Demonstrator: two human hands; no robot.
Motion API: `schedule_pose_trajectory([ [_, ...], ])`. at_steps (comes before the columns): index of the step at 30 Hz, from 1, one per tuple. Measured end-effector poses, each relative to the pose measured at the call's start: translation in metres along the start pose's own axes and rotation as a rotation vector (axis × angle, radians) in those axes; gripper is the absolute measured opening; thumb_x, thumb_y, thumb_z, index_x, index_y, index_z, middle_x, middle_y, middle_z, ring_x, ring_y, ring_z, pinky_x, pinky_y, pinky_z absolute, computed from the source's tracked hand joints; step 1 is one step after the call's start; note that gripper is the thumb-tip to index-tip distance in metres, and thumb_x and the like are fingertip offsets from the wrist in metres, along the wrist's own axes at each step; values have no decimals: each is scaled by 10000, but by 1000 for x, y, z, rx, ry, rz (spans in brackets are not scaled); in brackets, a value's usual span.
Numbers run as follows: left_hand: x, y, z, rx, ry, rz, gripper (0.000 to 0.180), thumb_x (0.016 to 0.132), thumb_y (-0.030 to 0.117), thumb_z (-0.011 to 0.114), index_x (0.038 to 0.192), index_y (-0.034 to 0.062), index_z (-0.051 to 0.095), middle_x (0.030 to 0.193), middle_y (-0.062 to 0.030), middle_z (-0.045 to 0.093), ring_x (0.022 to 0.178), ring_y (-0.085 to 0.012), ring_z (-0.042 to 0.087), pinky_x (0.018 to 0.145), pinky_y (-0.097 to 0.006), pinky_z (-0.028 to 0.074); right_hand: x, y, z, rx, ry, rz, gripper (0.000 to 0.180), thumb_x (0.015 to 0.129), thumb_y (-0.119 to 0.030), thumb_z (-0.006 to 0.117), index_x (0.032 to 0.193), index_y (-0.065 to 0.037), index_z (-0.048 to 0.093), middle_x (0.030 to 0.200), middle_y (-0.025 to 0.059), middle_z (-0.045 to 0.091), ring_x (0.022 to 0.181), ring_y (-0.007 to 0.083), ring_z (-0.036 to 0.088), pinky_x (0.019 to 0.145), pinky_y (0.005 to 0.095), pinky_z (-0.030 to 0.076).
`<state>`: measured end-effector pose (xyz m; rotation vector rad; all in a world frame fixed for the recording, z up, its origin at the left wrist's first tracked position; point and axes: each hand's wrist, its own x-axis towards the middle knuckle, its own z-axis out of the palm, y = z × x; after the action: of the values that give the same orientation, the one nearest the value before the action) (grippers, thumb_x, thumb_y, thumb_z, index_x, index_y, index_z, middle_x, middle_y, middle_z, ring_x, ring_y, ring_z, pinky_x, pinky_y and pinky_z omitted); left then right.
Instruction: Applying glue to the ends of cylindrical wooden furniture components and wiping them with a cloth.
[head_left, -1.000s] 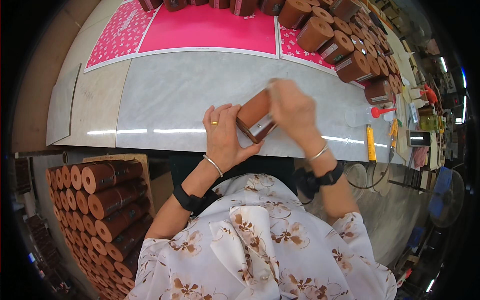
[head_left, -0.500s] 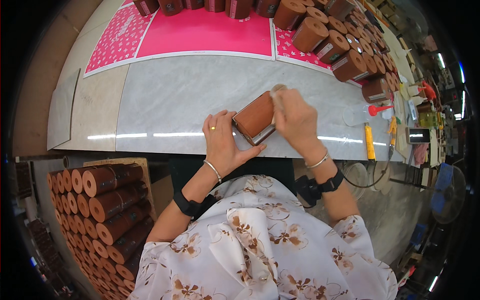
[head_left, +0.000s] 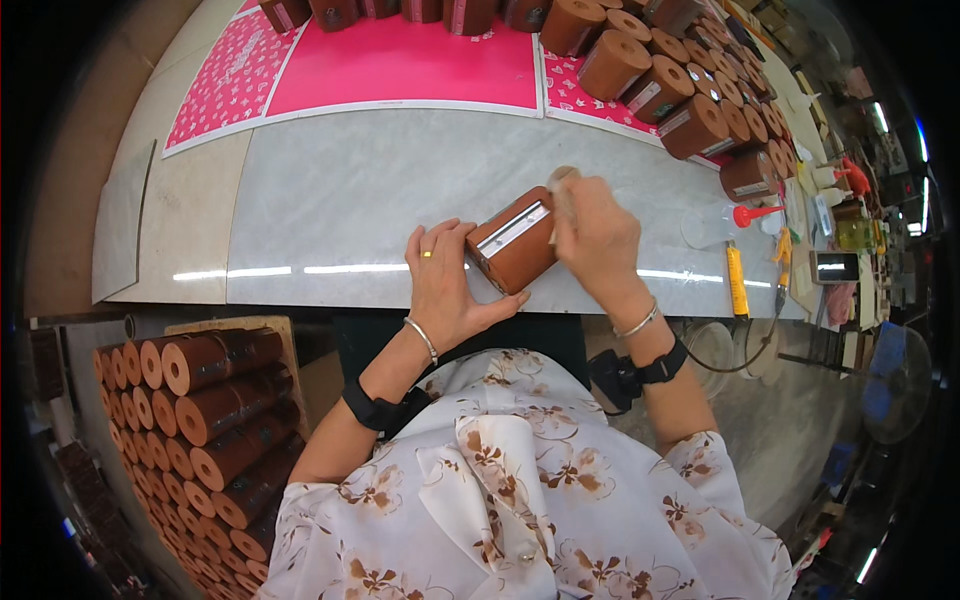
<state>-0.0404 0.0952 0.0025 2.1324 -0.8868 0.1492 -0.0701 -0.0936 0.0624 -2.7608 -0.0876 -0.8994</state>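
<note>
Brown rolls (head_left: pixel 693 128) crowd the far side of your grey tabletop (head_left: pixel 330 190), partly on a pink sheet (head_left: pixel 400 65), while a red-nozzled bottle (head_left: pixel 707 228) and a yellow tube (head_left: pixel 737 280) lie to your right, apart from your hands. Your left hand (head_left: pixel 440 285) grips the near-left end of the strip-faced cylinder (head_left: pixel 530 262) between thumb and fingers; your right hand (head_left: pixel 603 240) pinches a small pale piece (head_left: pixel 564 178) at its far-right end.

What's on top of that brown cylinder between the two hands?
A silvery strip runs along the upper side of the brown cylinder. The right hand partly hides its right end; its underside faces the grey tabletop and cannot be seen.
</note>
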Motion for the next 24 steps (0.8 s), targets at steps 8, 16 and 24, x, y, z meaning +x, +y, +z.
schedule_pose_trajectory([
  [8,3,-1,4,81,83,161,877,536,309,811,1249,-19,419,1150,-168,500,1159,-347,448,1050,-571,217,5,-5,-3,-26,-46,-108,138,722,-73,618,851,-69,570,795,84,579,698,221,609,500,319,477],
  [16,-9,0,9,101,105,230,852,569,219,795,1284,-27,404,1211,-190,476,1197,-358,444,1051,-578,238,2,-17,8,91,-150,-140,157,708,-83,594,859,-54,560,825,111,576,704,263,597,521,354,472],
  [24,11,-7,-24,-191,70,117,880,559,197,821,1300,16,381,1194,-186,464,1128,-351,491,949,-429,418,-14,32,-16,433,-261,458,96,874,-126,581,882,-32,561,675,88,605,576,200,593,524,304,455],
])
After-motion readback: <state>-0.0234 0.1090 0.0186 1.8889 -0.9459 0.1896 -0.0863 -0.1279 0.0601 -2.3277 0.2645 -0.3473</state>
